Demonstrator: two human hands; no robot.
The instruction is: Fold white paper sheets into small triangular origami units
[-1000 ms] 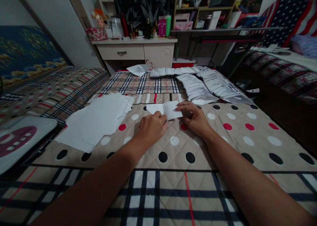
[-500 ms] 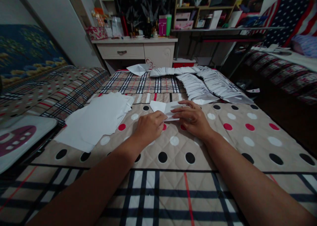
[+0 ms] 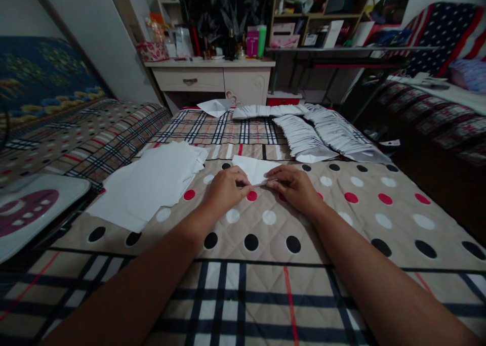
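A folded sheet of white paper [image 3: 253, 169] lies on the dotted bedspread in front of me. My left hand [image 3: 229, 188] pinches its near left edge between thumb and fingers. At the near right edge, my right hand [image 3: 291, 186] grips the same paper, fingers bent over it and thumb below. To the left rests a loose stack of flat white sheets [image 3: 144, 181]. Beyond my right hand stand rows of folded white papers [image 3: 301, 136], packed closely together. Another folded paper piece [image 3: 214, 107] lies alone at the far edge of the bed.
The quilted bedspread [image 3: 269, 217] has dots and plaid bands. A white board with a purple print [image 3: 34, 209] is at the left edge. Past the bed stand a drawer cabinet [image 3: 190, 78] with bottles on top and a desk with shelves [image 3: 349, 48]. A second bed [image 3: 429, 118] is at right.
My right hand has come down from above the paper and now grips its near edge. My left thumb now shows along the edge. The view has shifted slightly.
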